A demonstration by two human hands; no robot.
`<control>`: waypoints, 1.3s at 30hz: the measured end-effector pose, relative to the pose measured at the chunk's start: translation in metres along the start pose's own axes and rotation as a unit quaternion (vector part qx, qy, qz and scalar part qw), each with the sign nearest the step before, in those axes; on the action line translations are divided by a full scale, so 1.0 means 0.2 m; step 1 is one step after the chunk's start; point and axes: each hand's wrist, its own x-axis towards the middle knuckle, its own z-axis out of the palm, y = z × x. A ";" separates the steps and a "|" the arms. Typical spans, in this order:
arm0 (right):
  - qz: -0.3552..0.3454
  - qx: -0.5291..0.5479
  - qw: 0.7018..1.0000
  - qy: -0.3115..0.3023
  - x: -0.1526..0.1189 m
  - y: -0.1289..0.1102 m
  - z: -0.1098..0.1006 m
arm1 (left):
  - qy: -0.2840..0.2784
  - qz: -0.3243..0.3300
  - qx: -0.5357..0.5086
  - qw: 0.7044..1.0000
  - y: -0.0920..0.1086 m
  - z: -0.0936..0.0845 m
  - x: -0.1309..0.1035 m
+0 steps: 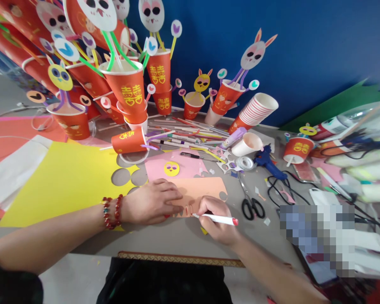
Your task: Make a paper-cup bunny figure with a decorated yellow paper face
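A white felt-tip marker with a red end (221, 219) is gripped in my right hand (215, 217), its tip at the lower edge of an orange paper sheet (205, 190). Small ear-like ovals (188, 210) are drawn on the sheet there in reddish line. My left hand (153, 202) lies flat, fingers stretched over the sheet's left part, pressing it to the table. Something small and red shows under its fingertips; I cannot make out what. Just beyond the sheet, a round yellow face cutout (171, 169) rests on pink paper (155, 164).
Yellow card (66, 181) with round holes spreads at left. Black-handled scissors (252, 207), a blue glue gun (270, 162) with its cord and clear tape (245, 163) lie at right. Decorated red paper cups (126, 90) stand behind, with stacked cups (258, 109) and many pens.
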 end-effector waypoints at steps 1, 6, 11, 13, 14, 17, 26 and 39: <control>0.001 -0.001 1.000 -0.001 0.00 0.00 0.00 | 0.000 0.000 0.000 1.000 0.00 0.00 0.00; 0.015 0.013 1.000 0.011 -0.01 0.00 -0.01 | 0.011 0.002 -0.009 1.000 0.01 -0.01 0.00; 0.041 0.017 0.998 0.045 -0.01 0.00 0.00 | 0.007 0.000 -0.010 1.000 0.01 -0.01 0.00; 0.036 0.003 0.998 0.049 -0.01 0.00 0.01 | -0.001 -0.005 -0.009 1.000 0.01 -0.01 0.00; 0.032 -0.003 0.998 0.049 -0.01 0.00 0.01 | -0.003 -0.005 -0.008 1.000 0.00 0.00 0.00; 0.023 -0.014 0.998 0.049 0.00 0.00 0.01 | -0.002 -0.003 -0.008 1.000 0.00 0.00 0.00; 0.024 -0.038 0.998 0.045 -0.01 0.02 0.01 | 0.006 -0.001 -0.003 1.000 0.01 -0.01 0.00; 0.015 -0.034 0.999 0.038 -0.01 0.01 0.01 | 0.013 0.003 -0.006 1.000 0.01 -0.01 0.00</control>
